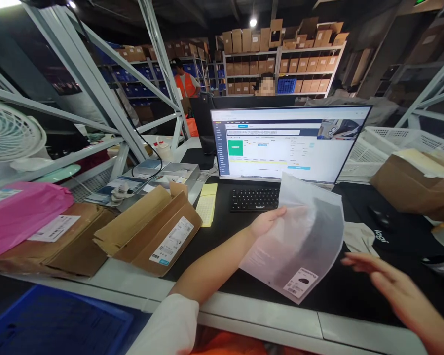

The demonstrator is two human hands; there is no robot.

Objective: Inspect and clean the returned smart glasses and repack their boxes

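My left hand grips the left edge of a frosted plastic bag, holding it up over the black desk mat. A white label with a small dark picture and a barcode sits at the bag's lower corner. Something dark shows faintly through the plastic. To the right of the bag, apart from it, my right hand is open with its fingers stretched out. Behind the bag are a black keyboard, partly covered, and a lit monitor.
An opened cardboard box and a pink parcel lie to the left. Yellow slips lie beside the keyboard. At right are a mouse and a brown package. A blue crate stands below the desk. Two people are beyond.
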